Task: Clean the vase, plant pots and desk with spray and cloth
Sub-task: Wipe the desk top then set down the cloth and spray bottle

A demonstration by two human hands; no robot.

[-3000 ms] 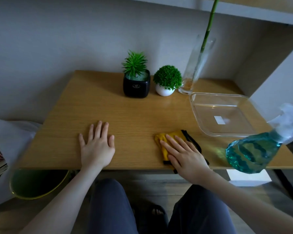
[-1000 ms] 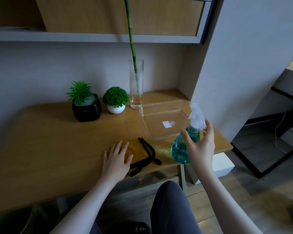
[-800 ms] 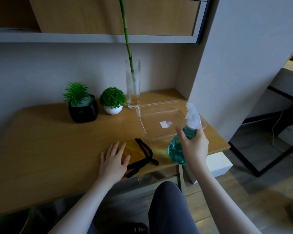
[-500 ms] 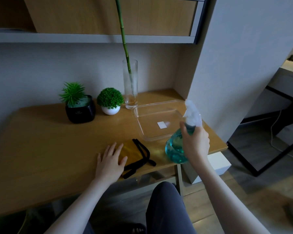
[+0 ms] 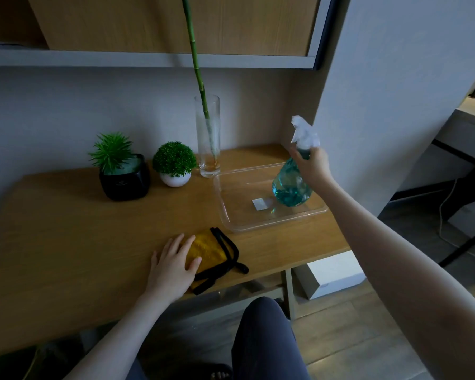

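I see the right hand [image 5: 314, 165] at the right of the frame with its fingers wrapped round the neck of a round see-through spray bottle with blue-green liquid and a white top [image 5: 292, 185]. The bottle is up in the air over a clear plastic tray [image 5: 239, 218]. The left hand [image 5: 173, 266], low in the middle, lies flat with fingers straight, pressing on a yellow cloth with a black edge [image 5: 211, 249] on the wooden desk [image 5: 66, 242]. At the back of the desk stand a tall glass vase with a green stalk [image 5: 207, 138], a small white round pot with a green ball bush [image 5: 175, 167], and a black square pot with a spiky green plant [image 5: 124, 176].
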